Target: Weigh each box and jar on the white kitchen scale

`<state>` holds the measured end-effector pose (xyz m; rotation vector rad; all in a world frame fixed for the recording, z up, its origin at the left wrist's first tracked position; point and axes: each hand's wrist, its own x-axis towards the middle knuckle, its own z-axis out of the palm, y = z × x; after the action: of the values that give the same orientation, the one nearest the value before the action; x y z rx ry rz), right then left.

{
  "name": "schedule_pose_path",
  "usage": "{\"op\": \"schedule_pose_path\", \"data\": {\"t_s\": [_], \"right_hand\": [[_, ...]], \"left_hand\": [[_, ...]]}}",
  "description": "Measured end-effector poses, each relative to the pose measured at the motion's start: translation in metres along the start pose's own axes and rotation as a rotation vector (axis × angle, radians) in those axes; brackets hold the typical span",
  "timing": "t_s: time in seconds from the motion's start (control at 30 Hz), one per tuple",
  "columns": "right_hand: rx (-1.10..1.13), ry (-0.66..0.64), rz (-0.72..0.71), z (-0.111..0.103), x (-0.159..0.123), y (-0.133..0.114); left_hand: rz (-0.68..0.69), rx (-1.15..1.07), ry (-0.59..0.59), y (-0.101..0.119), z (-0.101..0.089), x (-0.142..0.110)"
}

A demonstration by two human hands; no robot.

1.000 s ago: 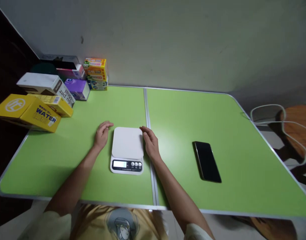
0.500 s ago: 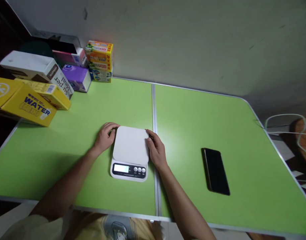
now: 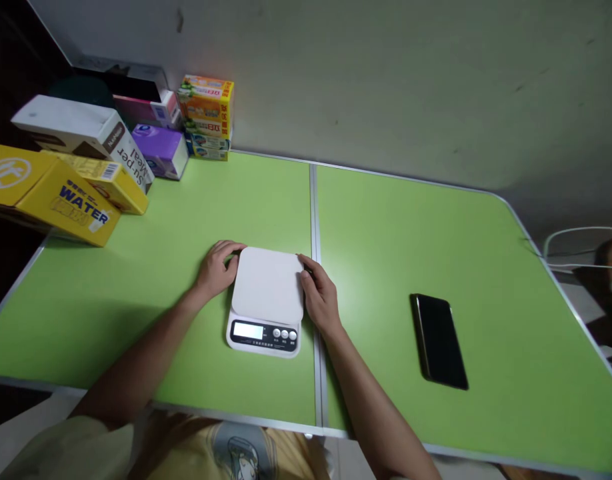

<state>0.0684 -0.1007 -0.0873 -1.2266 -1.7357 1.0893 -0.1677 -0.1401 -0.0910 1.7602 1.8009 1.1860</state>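
Observation:
A white digital kitchen scale (image 3: 269,285) lies flat on the green table, its square platform bare and its display lit, with three round buttons beside the display. My left hand (image 3: 219,268) grips the scale's left side, fingers curled round the far left corner and thumb at the edge. On the opposite side, my right hand (image 3: 322,297) holds the right edge, with fingers at the far right corner and thumb against the platform's side. Some fingertips are hidden behind the scale.
A black phone (image 3: 440,341) lies to the right on the green table (image 3: 386,233). Boxes crowd the far left: a yellow WATER box (image 3: 61,200), a white Su-per Meal box (image 3: 81,127), a purple box (image 3: 161,152) and orange-yellow packs (image 3: 207,110). A wall runs behind; a metal seam (image 3: 315,213) crosses the table.
The whole view has shifted slightly, so everything appears a little further right and higher. Both hands and the scale keep their places on the table.

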Motion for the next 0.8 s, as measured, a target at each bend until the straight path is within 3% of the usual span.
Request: {"op": "schedule_pose_path", "data": {"t_s": [0.17, 0.27, 0.37, 0.43, 0.5, 0.6, 0.67, 0.73, 0.8], "right_hand": [[-0.003, 0.016, 0.016, 0.003, 0.0, 0.005], [0.059, 0.112, 0.068, -0.001, 0.0, 0.003], [0.139, 0.217, 0.074, -0.007, 0.001, -0.018], [0.227, 0.215, 0.029, -0.007, -0.001, -0.047], [0.291, 0.136, -0.025, 0.007, -0.005, -0.083], [0.31, -0.171, -0.124, 0.067, -0.009, -0.134], [0.364, -0.434, -0.156, 0.128, -0.006, -0.155], [0.406, -0.599, -0.153, 0.192, 0.002, -0.167], [0.36, -0.657, -0.149, 0.247, 0.013, -0.175]], "left_hand": [[-0.002, -0.021, 0.028, -0.001, 0.006, 0.002], [-0.02, -0.009, 0.124, 0.008, -0.003, -0.004], [-0.016, 0.008, 0.304, 0.02, -0.036, -0.023], [0.03, 0.039, 0.458, 0.021, -0.073, -0.042], [0.034, 0.119, 0.672, 0.01, -0.119, -0.059], [-0.14, 0.191, 0.976, -0.031, -0.192, -0.066], [-0.286, 0.084, 1.041, -0.066, -0.233, -0.058], [-0.437, -0.167, 0.984, -0.095, -0.261, -0.045], [-0.53, -0.358, 0.852, -0.114, -0.277, -0.032]]}}
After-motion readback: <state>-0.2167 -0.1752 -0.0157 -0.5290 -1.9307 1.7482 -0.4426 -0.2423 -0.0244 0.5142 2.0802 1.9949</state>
